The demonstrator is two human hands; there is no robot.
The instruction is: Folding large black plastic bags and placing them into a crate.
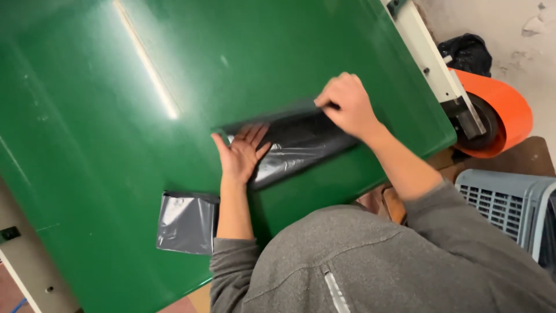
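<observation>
Folding: a dark grey plastic bag (295,145) lies on the green table (116,174), partly folded.
Left hand (242,152): flat, fingers spread, pressing the bag's near end.
Right hand (346,105): pinched on the bag's far edge, lifting it.
Nearby: a folded grey bag (186,223) beside the left forearm; orange roll (501,113) at the table's end.
Next call: likely a neat crease, edges aligned.

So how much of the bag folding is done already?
One grey bag already lies folded flat near the edge of the green table. A second, dark bag is in hand: the left hand presses it flat while the right hand pinches its top edge. It looks only partly folded. No further bags show in this view.
</observation>
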